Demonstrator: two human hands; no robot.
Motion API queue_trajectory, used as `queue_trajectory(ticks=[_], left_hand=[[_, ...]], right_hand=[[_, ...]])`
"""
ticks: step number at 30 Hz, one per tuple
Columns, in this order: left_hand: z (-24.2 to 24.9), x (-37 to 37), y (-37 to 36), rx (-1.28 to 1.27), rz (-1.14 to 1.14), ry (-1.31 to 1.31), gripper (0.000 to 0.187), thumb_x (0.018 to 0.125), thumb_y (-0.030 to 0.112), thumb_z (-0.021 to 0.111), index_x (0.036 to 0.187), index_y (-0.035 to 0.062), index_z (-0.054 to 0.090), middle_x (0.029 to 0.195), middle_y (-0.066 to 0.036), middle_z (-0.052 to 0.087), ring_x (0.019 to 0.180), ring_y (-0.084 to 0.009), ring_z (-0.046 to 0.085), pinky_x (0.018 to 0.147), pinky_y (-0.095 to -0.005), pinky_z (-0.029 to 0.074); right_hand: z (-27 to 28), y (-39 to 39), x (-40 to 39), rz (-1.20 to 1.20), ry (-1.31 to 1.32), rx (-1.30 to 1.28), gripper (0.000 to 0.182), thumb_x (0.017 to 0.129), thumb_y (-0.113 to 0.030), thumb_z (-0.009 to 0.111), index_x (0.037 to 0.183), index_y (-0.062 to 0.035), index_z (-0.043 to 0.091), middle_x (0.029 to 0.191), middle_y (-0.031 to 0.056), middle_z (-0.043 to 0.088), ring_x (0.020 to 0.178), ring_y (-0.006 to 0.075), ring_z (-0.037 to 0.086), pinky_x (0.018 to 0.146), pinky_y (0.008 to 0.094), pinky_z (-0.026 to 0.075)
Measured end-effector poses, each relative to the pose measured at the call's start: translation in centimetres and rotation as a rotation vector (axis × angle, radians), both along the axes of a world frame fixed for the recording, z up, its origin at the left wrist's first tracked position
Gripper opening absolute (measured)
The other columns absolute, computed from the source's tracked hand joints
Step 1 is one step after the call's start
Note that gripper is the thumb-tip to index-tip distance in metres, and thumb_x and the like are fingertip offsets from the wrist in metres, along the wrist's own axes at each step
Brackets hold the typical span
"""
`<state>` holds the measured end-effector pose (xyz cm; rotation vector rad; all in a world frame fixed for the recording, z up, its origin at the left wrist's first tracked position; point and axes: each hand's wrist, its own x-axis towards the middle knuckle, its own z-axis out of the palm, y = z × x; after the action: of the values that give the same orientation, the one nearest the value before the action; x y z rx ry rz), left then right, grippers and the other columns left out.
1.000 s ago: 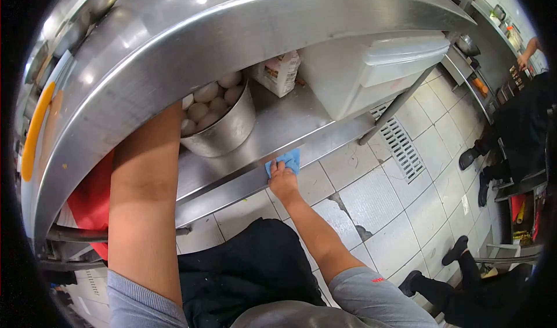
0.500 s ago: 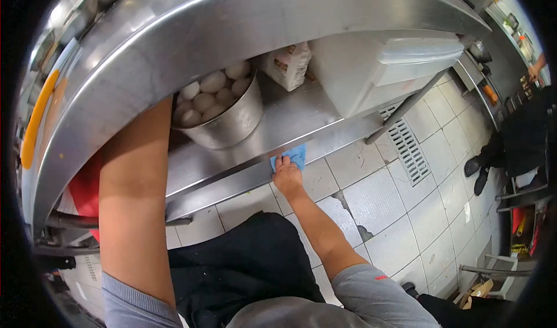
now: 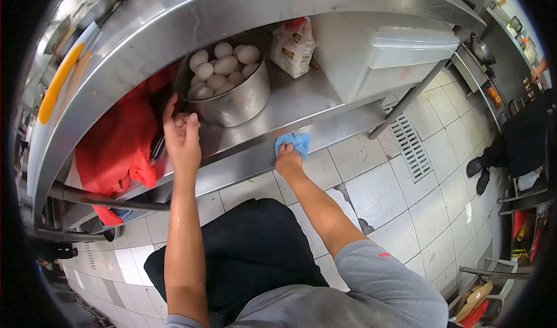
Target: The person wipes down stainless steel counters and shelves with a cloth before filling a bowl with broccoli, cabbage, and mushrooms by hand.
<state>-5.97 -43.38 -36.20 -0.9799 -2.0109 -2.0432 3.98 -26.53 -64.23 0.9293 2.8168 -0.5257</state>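
While the right hand (image 3: 288, 162) grips a cloth (image 3: 299, 143), the left hand (image 3: 184, 139) is empty

Bunched under the right fingers, the blue cloth lies at the front of the steel shelf (image 3: 301, 99). Fingers spread and partly curled, the left hand is just beside the pot (image 3: 241, 107) of eggs (image 3: 225, 65); whether it touches the rim, I cannot tell. Behind the cloth stand a bag (image 3: 293, 49) and a white bin (image 3: 342, 55).

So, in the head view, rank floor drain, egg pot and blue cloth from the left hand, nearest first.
1. Egg pot, on the shelf just beyond it.
2. Blue cloth, rightward, at the right hand.
3. Floor drain, well right of both.
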Motion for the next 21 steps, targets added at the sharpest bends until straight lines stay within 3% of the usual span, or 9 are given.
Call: queue_trajectory(ticks=[3, 8, 12, 15, 17, 18, 19, 20, 21], left_hand=[[-2.7, -1.3, 0.1, -0.032, 0.062, 0.113, 0.056, 0.094, 0.009, 0.057, 0.144, 0.0022, 0.032, 0.081, -0.001, 0.052, 0.067, -0.0053, 0.044, 0.053, -0.0186, 0.035], [-2.8, -0.5, 0.6, -0.093, 0.067, 0.086, 0.051, 0.094, -0.001, 0.053, 0.141, -0.0002, 0.034, 0.080, 0.001, 0.048, 0.069, -0.0054, 0.043, 0.063, -0.0186, 0.037], [-3.0, -1.2, 0.2, -0.075, 0.069, 0.070, 0.049, 0.094, 0.000, 0.054, 0.140, -0.0007, 0.037, 0.081, 0.000, 0.049, 0.070, -0.0054, 0.043, 0.064, -0.0189, 0.038], [-3.0, -1.1, 0.1, -0.086, 0.060, 0.096, 0.049, 0.093, 0.001, 0.055, 0.139, -0.0013, 0.036, 0.080, -0.001, 0.051, 0.071, -0.0054, 0.045, 0.063, -0.0193, 0.038], [-2.7, -0.7, 0.2, -0.122, 0.097, 0.110, 0.050, 0.093, 0.002, 0.056, 0.139, -0.0014, 0.037, 0.079, -0.002, 0.052, 0.069, -0.0056, 0.047, 0.061, -0.0195, 0.039], [-2.7, -0.7, 0.4, -0.122, 0.095, 0.110, 0.050, 0.093, 0.002, 0.056, 0.139, -0.0014, 0.037, 0.079, -0.002, 0.052, 0.069, -0.0056, 0.047, 0.061, -0.0195, 0.039], [-2.6, -0.7, 0.5, -0.124, 0.106, 0.135, 0.050, 0.093, 0.002, 0.056, 0.139, -0.0013, 0.037, 0.078, -0.002, 0.053, 0.068, -0.0057, 0.047, 0.061, -0.0196, 0.039], [-2.6, -0.7, 0.4, -0.131, 0.118, 0.157, 0.050, 0.093, 0.003, 0.057, 0.139, -0.0012, 0.037, 0.077, -0.002, 0.053, 0.067, -0.0058, 0.047, 0.060, -0.0197, 0.039], [-2.8, -0.6, 0.3, -0.133, 0.122, 0.154, 0.050, 0.093, 0.003, 0.057, 0.139, -0.0012, 0.037, 0.077, -0.002, 0.053, 0.067, -0.0058, 0.047, 0.060, -0.0197, 0.039]], right_hand=[[0.4, -4.1, -1.4, 0.017, 0.002, -0.095, 0.056, 0.091, -0.018, 0.044, 0.144, -0.0012, 0.034, 0.130, 0.0204, 0.048, 0.105, 0.0364, 0.062, 0.091, 0.0391, 0.051], [-1.0, -11.5, -4.6, 0.255, 0.068, -0.166, 0.054, 0.089, -0.015, 0.046, 0.143, -0.0115, 0.041, 0.131, 0.0186, 0.049, 0.111, 0.0373, 0.060, 0.093, 0.0424, 0.050], [-1.2, -8.0, -1.8, 0.396, 0.167, -0.146, 0.055, 0.084, -0.024, 0.058, 0.138, -0.0208, 0.049, 0.135, 0.0172, 0.050, 0.111, 0.0352, 0.060, 0.092, 0.0454, 0.050], [-6.5, 2.4, 4.7, 0.109, 0.579, 0.033, 0.045, 0.082, -0.023, 0.059, 0.127, -0.0210, 0.058, 0.125, 0.0164, 0.059, 0.107, 0.0353, 0.061, 0.085, 0.0496, 0.051], [-9.6, 12.0, 10.1, -0.077, 0.588, 0.199, 0.046, 0.086, -0.028, 0.058, 0.130, -0.0164, 0.053, 0.121, 0.0175, 0.061, 0.096, 0.0362, 0.064, 0.077, 0.0492, 0.054], [-10.0, 16.8, 12.5, -0.134, 0.292, 0.321, 0.041, 0.089, -0.029, 0.055, 0.126, -0.0131, 0.052, 0.119, 0.0194, 0.061, 0.095, 0.0363, 0.065, 0.075, 0.0492, 0.054], [-4.8, 19.1, 14.6, -0.294, 0.130, 0.174, 0.034, 0.090, -0.031, 0.052, 0.116, -0.0095, 0.057, 0.112, 0.0202, 0.064, 0.095, 0.0375, 0.065, 0.075, 0.0494, 0.054], [-4.8, 22.8, 16.3, -0.427, 0.037, 0.089, 0.035, 0.090, -0.032, 0.053, 0.111, -0.0056, 0.060, 0.107, 0.0212, 0.066, 0.095, 0.0388, 0.065, 0.077, 0.0494, 0.053], [2.6, 21.7, 17.1, -0.464, 0.079, -0.097, 0.031, 0.087, -0.030, 0.056, 0.098, -0.0027, 0.066, 0.105, 0.0227, 0.067, 0.093, 0.0387, 0.066, 0.077, 0.0487, 0.053]])
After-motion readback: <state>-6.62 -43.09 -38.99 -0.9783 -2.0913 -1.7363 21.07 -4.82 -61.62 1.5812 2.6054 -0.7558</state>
